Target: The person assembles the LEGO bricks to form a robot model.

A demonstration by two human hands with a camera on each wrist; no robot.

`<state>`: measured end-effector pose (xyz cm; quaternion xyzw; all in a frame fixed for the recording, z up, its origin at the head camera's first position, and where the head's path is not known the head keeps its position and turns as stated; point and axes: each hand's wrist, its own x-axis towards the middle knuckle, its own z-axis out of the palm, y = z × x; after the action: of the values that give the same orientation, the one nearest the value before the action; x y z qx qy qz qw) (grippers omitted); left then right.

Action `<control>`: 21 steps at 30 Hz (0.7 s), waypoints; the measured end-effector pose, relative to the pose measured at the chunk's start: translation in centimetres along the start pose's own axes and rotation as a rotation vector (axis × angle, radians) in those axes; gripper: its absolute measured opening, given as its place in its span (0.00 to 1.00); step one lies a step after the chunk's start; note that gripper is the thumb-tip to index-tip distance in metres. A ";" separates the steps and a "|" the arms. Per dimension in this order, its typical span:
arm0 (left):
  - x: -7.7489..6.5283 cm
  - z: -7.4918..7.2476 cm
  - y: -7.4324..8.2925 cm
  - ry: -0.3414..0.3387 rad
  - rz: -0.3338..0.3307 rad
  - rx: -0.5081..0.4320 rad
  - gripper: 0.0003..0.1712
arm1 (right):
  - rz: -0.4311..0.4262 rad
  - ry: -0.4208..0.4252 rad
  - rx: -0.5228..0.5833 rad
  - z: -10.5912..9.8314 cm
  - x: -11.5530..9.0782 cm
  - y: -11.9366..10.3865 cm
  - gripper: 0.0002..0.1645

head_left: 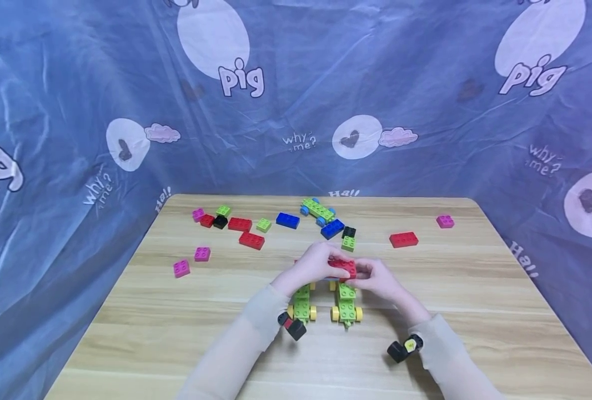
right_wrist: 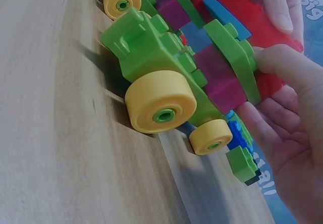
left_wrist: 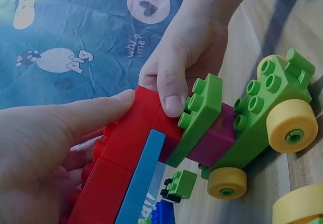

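My left hand (head_left: 317, 261) grips a row of red bricks (left_wrist: 131, 133), its thumb along the side and fingers over the studs. At the right end of that row, my right hand (head_left: 380, 279) pinches the end red brick between thumb and fingers. The row spans two green wheeled bases, the left base (head_left: 301, 309) and the right base (head_left: 347, 309), both with yellow wheels. On the right base stands a purple brick (right_wrist: 219, 75), with a green brick (right_wrist: 231, 52) above it. A light blue piece (left_wrist: 144, 183) lies under the red row. Hands partly hide the joins.
Behind the hands lie a green base with blue wheels (head_left: 318, 210), blue bricks (head_left: 288, 220) and a small green brick (head_left: 348, 243). Several red, pink, green and black bricks are scattered back left. A red brick (head_left: 404, 239) and pink brick (head_left: 445, 221) sit at right.
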<state>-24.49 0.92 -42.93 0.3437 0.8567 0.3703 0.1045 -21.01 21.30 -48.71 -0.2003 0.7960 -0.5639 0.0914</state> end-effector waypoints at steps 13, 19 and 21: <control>-0.7 0.4 0.3 0.082 0.039 0.036 0.22 | -0.036 0.007 -0.008 0.2 -0.1 -0.1 0.22; -1.2 0.0 0.8 0.089 0.096 0.072 0.19 | -0.042 0.001 -0.006 0.3 -0.1 -0.2 0.23; -1.5 -0.4 1.0 0.093 0.098 0.062 0.18 | -0.041 0.015 -0.037 0.3 -0.1 -0.2 0.25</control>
<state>-23.03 0.21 -42.07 0.3709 0.8537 0.3639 0.0357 -20.73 21.07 -48.60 -0.2143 0.8026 -0.5522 0.0700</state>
